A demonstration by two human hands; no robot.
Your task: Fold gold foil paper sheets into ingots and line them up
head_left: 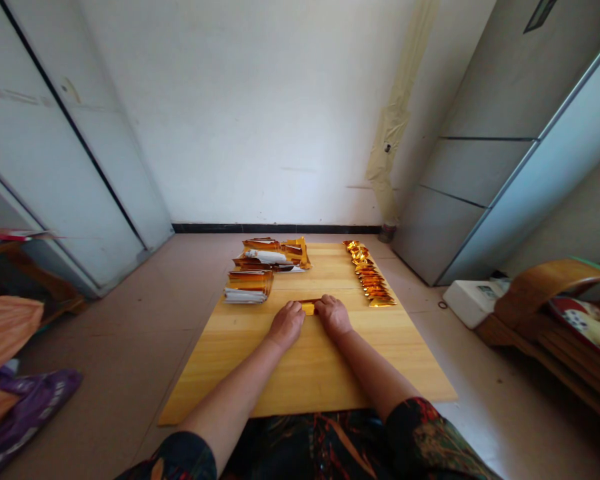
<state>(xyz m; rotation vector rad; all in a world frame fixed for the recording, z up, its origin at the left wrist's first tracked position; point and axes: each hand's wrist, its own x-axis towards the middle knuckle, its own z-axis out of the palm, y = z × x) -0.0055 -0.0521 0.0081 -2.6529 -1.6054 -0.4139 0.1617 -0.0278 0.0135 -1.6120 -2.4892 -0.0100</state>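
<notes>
A piece of gold foil paper lies at the middle of the wooden board, stretched between my two hands. My left hand has its fingers bent down on the left end. At the other end, the fingers of my right hand close on the paper in the same way. My fingertips hide both ends of it. Left of my hands is a stack of gold and white paper sheets, with more loose sheets behind it. To the right runs a row of folded gold foil pieces.
The wooden board reaches from my lap toward a white wall. A grey refrigerator stands at the right, near a wooden seat and a white box. A purple bag lies at the lower left.
</notes>
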